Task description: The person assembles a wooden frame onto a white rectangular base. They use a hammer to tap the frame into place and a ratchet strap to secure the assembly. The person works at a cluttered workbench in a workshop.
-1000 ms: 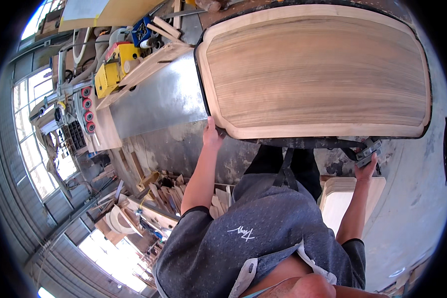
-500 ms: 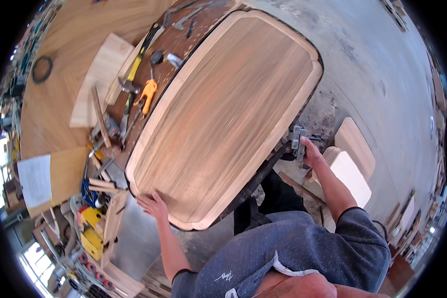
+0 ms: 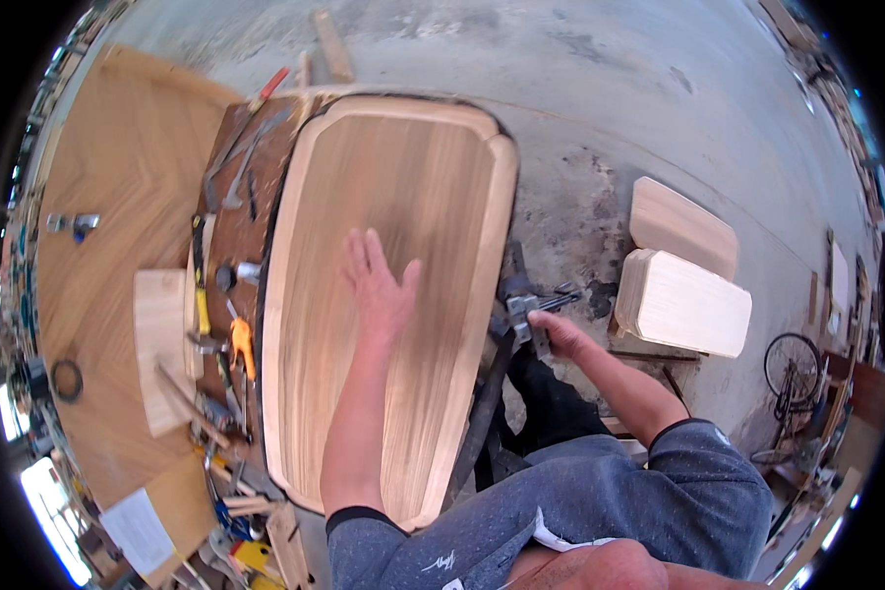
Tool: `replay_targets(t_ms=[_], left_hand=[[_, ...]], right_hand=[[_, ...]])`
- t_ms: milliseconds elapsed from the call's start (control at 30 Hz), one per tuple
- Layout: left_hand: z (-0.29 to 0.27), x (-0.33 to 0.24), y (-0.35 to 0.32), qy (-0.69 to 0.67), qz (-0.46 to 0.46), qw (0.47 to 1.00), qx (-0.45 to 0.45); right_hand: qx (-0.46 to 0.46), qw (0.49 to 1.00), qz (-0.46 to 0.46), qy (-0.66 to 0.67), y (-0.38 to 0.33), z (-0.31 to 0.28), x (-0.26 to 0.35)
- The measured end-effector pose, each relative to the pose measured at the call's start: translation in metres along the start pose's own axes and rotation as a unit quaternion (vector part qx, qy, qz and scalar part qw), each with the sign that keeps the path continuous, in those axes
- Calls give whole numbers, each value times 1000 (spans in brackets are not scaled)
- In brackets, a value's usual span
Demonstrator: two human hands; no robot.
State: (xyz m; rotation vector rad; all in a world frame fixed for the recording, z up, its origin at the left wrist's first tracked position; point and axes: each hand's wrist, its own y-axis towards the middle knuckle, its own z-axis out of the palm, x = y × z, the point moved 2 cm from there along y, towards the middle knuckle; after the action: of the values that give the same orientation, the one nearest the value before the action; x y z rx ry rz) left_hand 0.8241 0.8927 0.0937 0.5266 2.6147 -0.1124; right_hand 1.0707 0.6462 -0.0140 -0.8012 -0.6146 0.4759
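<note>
A large wooden panel (image 3: 403, 393) with a paler frame around its grained middle lies in front of me, its long side running away from me. Over that middle my left hand (image 3: 379, 295) is stretched flat with fingers spread, slightly blurred; whether the palm touches the wood I cannot tell. To the right of the panel, my right hand (image 3: 559, 334) has its fingers closed round a grey metal tool (image 3: 524, 313) with dark rods sticking out of it. The tool's exact kind is unclear, and part of it is hidden by the hand.
Left of the panel lie a yellow-handled hammer (image 3: 201, 285), an orange air blow gun (image 3: 241, 339) and a pale board (image 3: 162, 339). A stack of pale cut boards (image 3: 688, 300) stands at right on the concrete floor. A bicycle wheel (image 3: 793, 369) shows farther right.
My left hand has moved from the panel's near left corner up over its middle. The view has turned, so the panel now stands more upright. My right hand still grips the metal tool.
</note>
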Motion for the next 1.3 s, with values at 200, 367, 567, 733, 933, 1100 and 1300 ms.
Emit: replay_targets(t_ms=[200,367,567,733,933,1100,1300], left_hand=[[70,-99,145,48,93,991,80],[114,-157,183,120,165,970,133],[111,-153,170,104,208,964,132],[90,-98,49,74,227,962,130],[69,-68,-77,68,211,960,168],[65,-77,-63,33,202,969,136],[49,-63,-50,15,186,977,105]], right_hand=[[26,991,-119,-61,17,-4,-12],[7,999,-39,-31,2,10,2],[-2,992,-85,-91,12,-2,-9],[-9,997,-59,42,-10,-19,-29],[-56,991,-58,103,-35,-28,-36],[-59,994,-55,80,-25,-27,-38],[-70,988,-82,108,-10,-7,-30]])
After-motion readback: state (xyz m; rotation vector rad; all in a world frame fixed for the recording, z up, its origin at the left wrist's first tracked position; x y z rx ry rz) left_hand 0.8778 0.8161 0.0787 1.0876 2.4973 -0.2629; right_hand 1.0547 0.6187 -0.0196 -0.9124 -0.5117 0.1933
